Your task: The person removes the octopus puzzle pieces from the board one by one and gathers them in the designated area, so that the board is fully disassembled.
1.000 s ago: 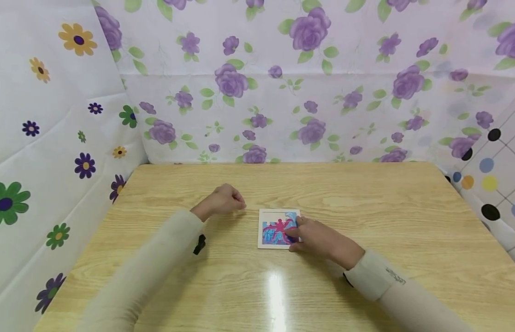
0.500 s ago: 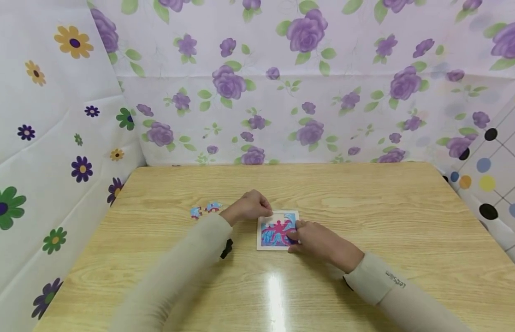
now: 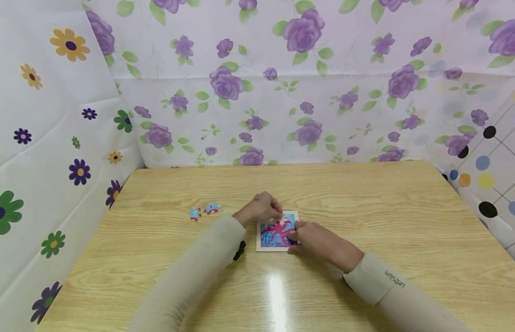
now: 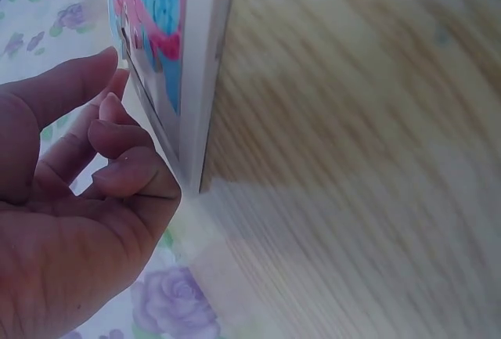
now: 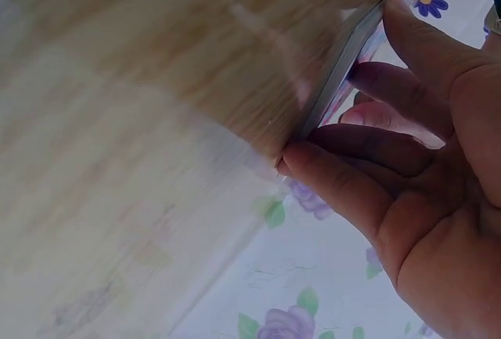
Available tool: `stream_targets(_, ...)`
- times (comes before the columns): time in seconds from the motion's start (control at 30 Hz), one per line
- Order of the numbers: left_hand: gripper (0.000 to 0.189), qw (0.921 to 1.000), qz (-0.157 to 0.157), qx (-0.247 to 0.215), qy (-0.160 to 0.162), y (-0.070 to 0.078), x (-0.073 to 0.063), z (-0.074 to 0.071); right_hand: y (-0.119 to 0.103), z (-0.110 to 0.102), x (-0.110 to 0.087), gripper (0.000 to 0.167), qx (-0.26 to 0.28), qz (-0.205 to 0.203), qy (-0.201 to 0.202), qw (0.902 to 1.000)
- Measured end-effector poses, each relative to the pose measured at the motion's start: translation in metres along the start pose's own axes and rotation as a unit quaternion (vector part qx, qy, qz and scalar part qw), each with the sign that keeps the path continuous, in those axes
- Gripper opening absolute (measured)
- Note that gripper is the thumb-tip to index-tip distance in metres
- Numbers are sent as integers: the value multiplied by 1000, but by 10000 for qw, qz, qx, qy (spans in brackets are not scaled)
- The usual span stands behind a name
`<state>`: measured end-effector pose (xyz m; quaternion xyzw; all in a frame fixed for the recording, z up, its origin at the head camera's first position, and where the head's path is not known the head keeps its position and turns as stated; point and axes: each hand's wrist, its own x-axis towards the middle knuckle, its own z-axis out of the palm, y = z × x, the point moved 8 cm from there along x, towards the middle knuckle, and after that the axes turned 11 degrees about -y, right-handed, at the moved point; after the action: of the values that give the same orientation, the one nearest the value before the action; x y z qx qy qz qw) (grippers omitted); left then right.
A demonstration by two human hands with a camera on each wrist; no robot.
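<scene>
A small square jigsaw puzzle, with a pink octopus on blue inside a pale frame, lies flat on the table. My left hand is over its top edge, thumb and forefinger pinched around a puzzle piece mostly hidden by the fingers. In the left wrist view, the fingertips of the left hand are right at the upper rim, beside a bare gap in the picture. My right hand grips the right side of the puzzle. From the right wrist view, the thumb and fingers of that hand span the frame's edge.
Two loose blue-and-pink puzzle pieces, one beside the other, lie on the wooden table left of the puzzle. Flower-printed cloth stands behind the table, with more patterned cloth along both sides.
My left hand has moved right, from left of the puzzle to above its top gap, uncovering the two loose pieces. The right hand keeps its hold on the puzzle.
</scene>
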<state>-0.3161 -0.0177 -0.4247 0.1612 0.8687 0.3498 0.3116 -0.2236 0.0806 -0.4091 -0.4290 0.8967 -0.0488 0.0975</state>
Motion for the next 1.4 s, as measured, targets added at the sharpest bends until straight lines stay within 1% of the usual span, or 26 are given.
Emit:
stream_targets(0.1, 4, 10000, -1, -68, 5, 0, 2, 1, 1, 0, 0, 23, 18, 48, -57, 10000)
stream_targets(0.23, 4, 10000, -34, -35, 72, 0, 3, 2, 1, 0, 0, 23, 47, 65, -90, 9999)
stream_targets(0.37, 6, 9998, -89, 32, 150, -1, 3, 2, 0, 0, -1, 23, -1, 25, -61, 10000)
stream_targets(0.5, 6, 9997, -129, -4, 186, -1, 3, 2, 1, -1, -2, 24, -115, 4, -19, 9999)
stream_targets(0.73, 9, 9992, -246, -260, 157, -2, 0, 1, 0, -1, -1, 25, -61, -127, 18, 9999)
stream_targets(0.87, 12, 9986, -332, -396, 106, -3, 0, 2, 1, -1, -1, 30, -8, -114, -34, 9999)
stream_targets(0.97, 13, 9984, -386, -410, 74, -3, 0, 2, 1, -2, -2, 31, -8, -86, -38, 10000)
stream_targets(1.17, 11, 9984, -400, -388, 52, -2, 1, 2, -1, -3, -3, 27, -133, -64, 13, 9999)
stream_targets(1.27, 9, 9985, -386, -395, 48, -1, 1, 2, -1, -2, -3, 27, -127, -41, -61, 9999)
stream_targets(1.4, 8, 9985, -380, -378, 97, -1, 1, 4, 1, 0, -4, 31, 42, 21, -253, 9997)
